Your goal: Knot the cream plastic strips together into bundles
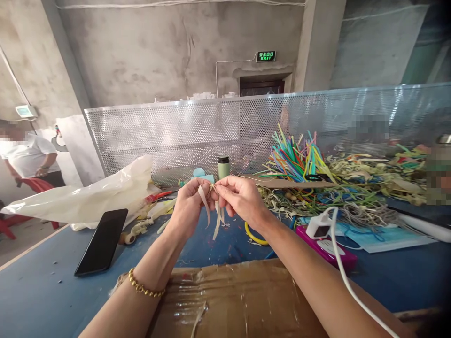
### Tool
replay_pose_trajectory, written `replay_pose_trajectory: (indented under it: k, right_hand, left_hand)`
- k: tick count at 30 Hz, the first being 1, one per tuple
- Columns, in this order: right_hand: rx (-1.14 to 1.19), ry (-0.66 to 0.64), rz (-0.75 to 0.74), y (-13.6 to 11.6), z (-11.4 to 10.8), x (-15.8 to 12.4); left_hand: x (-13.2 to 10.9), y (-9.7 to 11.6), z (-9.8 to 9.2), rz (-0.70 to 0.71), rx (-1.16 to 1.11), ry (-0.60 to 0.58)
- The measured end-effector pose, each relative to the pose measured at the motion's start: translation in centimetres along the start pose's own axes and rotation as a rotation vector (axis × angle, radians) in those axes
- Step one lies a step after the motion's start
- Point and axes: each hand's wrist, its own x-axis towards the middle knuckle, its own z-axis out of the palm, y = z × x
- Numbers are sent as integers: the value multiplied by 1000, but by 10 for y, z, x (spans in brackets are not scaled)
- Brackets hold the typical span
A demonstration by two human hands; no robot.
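Both hands meet above the blue table, pinching pale strips (219, 219) that look like dried husk or leaf. My left hand (190, 204) is closed on them, with one curled strip hanging below its fingers. The thumb and fingertips of my right hand (243, 199) pinch the same bundle at its top, close against the left fingertips. Fingers hide the spot where the strips join. Behind the hands stands a green bottle (223, 168) with a black lid. Below the forearms lies a brown cardboard sheet (232, 300) with tape on it.
At left are a black phone (102, 241) and a large plastic bag (105, 192). Colourful pipe cleaners (296, 157) and heaps of dried strips (380, 176) lie at right. A white charger (318, 227) sits in a magenta power strip (338, 253), its cable near my right arm.
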Motion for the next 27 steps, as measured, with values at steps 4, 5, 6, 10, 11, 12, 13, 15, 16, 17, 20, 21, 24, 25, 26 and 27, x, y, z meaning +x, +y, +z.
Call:
replay_pose_trajectory:
  k: [4, 5, 6, 10, 11, 12, 13, 15, 16, 17, 20, 21, 24, 25, 26, 27]
  right_hand:
    - [-35, 40, -13, 2, 0, 0]
    - [-50, 44, -18, 2, 0, 0]
    - [-61, 48, -19, 2, 0, -1]
    - [-63, 62, 0, -1, 2, -3]
    - [-61, 65, 2, -1, 2, -3]
    - [-64, 65, -1, -2, 2, -3]
    - [-71, 64, -8, -2, 2, -3]
    - [-86, 53, -31, -3, 2, -3]
    - [-92, 49, -42, -3, 1, -4]
    - [-100, 45, -50, -4, 1, -4]
    - [-127, 40, -50, -4, 2, -5]
    - [-133, 39, -47, -4, 2, -6]
    - [-138, 32, -40, -3, 2, -5]
    - [-142, 21, -33, -2, 2, -4]
    - [-147, 2, -23, -2, 0, -3]
    - [-159, -15, -10, -1, -2, -2]
  left_hand:
    - [1, -1, -1, 5, 15, -32]
    - [1, -1, -1, 6, 21, -22]
    - [1, -2, -1, 4, 24, -7]
    - [1, -1, -2, -34, -38, 30]
    - [1, -1, -2, -49, -76, 19]
    - [1, 0, -2, -66, -115, 7]
    - [1, 0, -2, -85, -151, -4]
    - [2, 1, -1, -125, -201, -15]
    - [2, 1, -2, -144, -218, -14]
    - [2, 1, -2, -159, -233, -12]
    - [3, 0, -3, -188, -280, -3]
    - [3, -1, -3, -189, -291, -1]
    - [4, -2, -5, -180, -298, -10]
    - [4, -2, -5, -176, -293, -16]
    - [5, -2, -6, -175, -286, -19]
    - [5, -2, -6, -178, -279, -19]
